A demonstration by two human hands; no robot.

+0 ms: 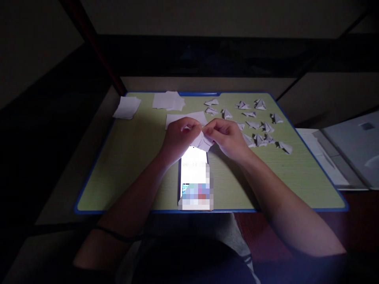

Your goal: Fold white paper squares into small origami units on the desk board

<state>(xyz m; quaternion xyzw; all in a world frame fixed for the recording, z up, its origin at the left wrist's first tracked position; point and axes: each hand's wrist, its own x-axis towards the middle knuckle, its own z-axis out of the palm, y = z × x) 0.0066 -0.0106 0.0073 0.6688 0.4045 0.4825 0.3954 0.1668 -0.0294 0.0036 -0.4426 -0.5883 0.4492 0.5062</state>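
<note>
Between my two hands is a partly folded sheet of white paper (203, 141), creased and held just above the table. My left hand (182, 136) pinches its upper edge with thumb and fingers. Close beside it, my right hand (225, 136) grips the same paper, thumb tip near the left thumb. Part of the sheet is hidden behind the fingers. Below the paper lies a lit smartphone (194, 171) near the table's front edge. Behind my hands a flat white paper sheet (186, 118) rests on the table.
The light green table (127, 173) has a blue rim. Several folded paper pieces (260, 139) are scattered at the back right. Stacks of white paper stand at the back left (127, 107) and back middle (168, 100). A pale flat object (355, 146) sits beyond the right edge.
</note>
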